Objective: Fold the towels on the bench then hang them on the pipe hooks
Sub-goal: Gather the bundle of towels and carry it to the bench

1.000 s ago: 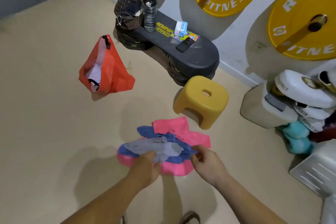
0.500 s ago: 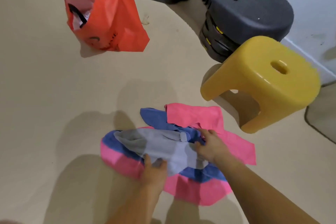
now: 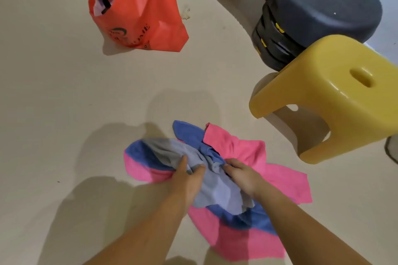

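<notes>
**Towel heap on floor: grey towel taken in hand**

Three towels are heaped on the floor [image 3: 64, 114], near the yellow stool [image 3: 336, 84]. The grey towel [image 3: 217, 189] lies uppermost, over the blue towel [image 3: 187, 133] and the pink towel [image 3: 286, 180]. A bunched fold of it is pinched by the left hand [image 3: 187, 180]. The cloth beside that is gripped by the right hand [image 3: 241, 175], fingers curled in.

Step judged: the top towel is being separated for folding, and none is folded yet. Next, it must be lifted clear and its corners found.
</notes>
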Demonstrator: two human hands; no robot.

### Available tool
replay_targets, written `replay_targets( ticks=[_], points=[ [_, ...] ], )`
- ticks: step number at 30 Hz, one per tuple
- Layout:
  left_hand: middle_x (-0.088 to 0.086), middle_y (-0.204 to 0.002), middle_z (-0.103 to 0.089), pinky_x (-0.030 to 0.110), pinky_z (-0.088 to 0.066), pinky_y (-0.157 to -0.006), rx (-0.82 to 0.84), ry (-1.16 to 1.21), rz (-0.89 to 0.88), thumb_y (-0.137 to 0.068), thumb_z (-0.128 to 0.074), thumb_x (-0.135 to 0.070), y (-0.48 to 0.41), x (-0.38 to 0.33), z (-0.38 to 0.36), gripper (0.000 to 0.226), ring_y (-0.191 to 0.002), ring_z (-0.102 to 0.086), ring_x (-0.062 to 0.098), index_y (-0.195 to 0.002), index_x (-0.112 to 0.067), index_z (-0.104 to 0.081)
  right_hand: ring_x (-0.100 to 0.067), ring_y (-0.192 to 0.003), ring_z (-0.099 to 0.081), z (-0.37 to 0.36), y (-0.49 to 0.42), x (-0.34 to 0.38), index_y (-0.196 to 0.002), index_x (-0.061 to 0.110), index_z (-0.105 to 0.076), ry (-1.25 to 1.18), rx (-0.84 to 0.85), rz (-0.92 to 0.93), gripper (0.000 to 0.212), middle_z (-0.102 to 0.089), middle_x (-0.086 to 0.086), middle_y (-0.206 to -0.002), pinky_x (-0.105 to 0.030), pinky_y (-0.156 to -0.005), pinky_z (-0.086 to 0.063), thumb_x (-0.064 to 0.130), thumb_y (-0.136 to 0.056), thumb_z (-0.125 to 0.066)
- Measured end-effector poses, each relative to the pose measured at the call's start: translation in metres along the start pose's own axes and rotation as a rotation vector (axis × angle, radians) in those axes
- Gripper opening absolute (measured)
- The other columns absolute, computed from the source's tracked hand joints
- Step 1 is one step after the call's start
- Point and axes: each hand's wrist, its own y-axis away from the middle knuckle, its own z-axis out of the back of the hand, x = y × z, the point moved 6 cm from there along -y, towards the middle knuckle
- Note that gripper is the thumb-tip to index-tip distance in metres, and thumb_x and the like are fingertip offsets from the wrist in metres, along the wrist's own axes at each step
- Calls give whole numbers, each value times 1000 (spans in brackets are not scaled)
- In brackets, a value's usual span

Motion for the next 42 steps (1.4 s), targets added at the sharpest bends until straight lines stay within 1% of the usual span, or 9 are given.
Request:
replay_targets(
  ticks=[4,7,10,15,20,24,27,33,42],
  points=[
    [-21,-134,-46,13,-35,-94,67,-162,-150,-94,-58,-47,-5,-20,3,66,-123,-54,10,-149,-47,-22,-27,-86,-63,-17,16,-2,-122,30,-60,-228,220,-171,27,-62,-2,-112,-40,-79,-56,43,-101,-48],
    [-18,-153,-38,18,-35,-102,-8,-100,-183,-91,-65,-37,-5,-18,19,81,-136,-44,5,-159,-40,-20,-29,-75,-65,6,13,-7,-98,25,-62,-91,28,-96,18,-69,-8,-98,-41,-75,-57,41,-100,-53],
    [-11,-156,-41,23,-38,-103,-38,-146,-152,-88,-73,-38,4,-8,26,83,-139,-46,13,-158,-32,-28,-27,-104,-66,32,10,-15,-120,23,-65,22,-215,-66,39,-66,-4,-118,-33,-94,-50,52,-93,-61],
    [-13,-129,-47,25,-43,-91,43,-244,-147,-83,-73,-51,14,-3,4,77,-113,-53,11,-149,-34,-37,-26,-143,-45,-8,26,-7,-159,25,-30,-252,86,-129,77,-41,-1,-159,-36,-108,-38,48,-94,-65],
    [-6,-118,-68,31,-56,-96,148,-191,-106,-81,-79,-37,13,5,-14,69,-105,-69,13,-141,-36,-44,-3,-98,-67,-36,33,2,-138,21,-56,-557,161,-81,48,-66,6,-131,-18,-76,-53,36,-94,-70],
    [-12,-110,-68,26,-56,-93,194,-68,-86,-87,-78,-27,24,-11,-19,49,-100,-68,4,-125,-37,-49,-22,-107,-75,-37,39,1,-126,19,-67,-682,110,-70,46,-78,-3,-114,-45,-102,-56,36,-85,-80],
    [-14,-115,-69,21,-55,-81,194,10,-120,-85,-76,-44,35,-50,-16,52,-103,-68,4,-132,-42,-54,-25,-108,-74,0,55,22,-118,34,-70,-648,76,-19,37,-78,4,-113,-55,-103,-53,47,-84,-77],
    [-19,-125,-65,43,-52,-102,129,-16,-271,-66,-59,-79,98,-176,16,60,-114,-64,14,-124,-68,-49,-25,-106,-73,108,148,108,-110,38,-70,-554,-19,110,29,-77,2,-112,-48,-92,-55,54,-86,-71],
    [-26,-111,-72,15,-55,-85,266,86,-421,-91,-75,-31,389,-392,86,38,-102,-67,-8,-111,-60,-64,1,-65,-66,240,447,243,-102,30,-73,-632,-155,231,32,-76,13,-83,-17,-63,-47,56,-98,-55]
  ],
)
